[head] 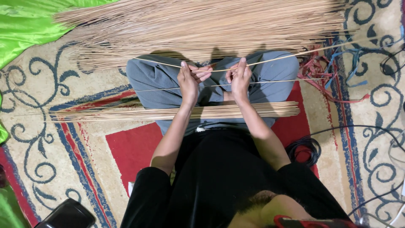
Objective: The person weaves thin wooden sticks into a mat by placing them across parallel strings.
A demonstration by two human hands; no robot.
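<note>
**Head view: both hands pinched on one thin stick**

Head camera looks straight down at my crossed legs. My left hand [188, 82] and right hand [239, 79] sit close together over my knees, not touching, each clamped with its fingers on the same thin stick [278, 58], which runs long and slightly bowed from left to right between them and out past my right knee. A flat bundle of sticks [168, 112] lies across my lap, just under my wrists. A big loose heap of sticks [202, 29] spreads over the patterned carpet [50, 139] beyond my knees. Red and blue plastic strips [333, 71] lie tangled to the right; a coiled black cable [304, 151] rests by my right thigh. Green cloth [25, 25] fills the upper left corner.
</note>
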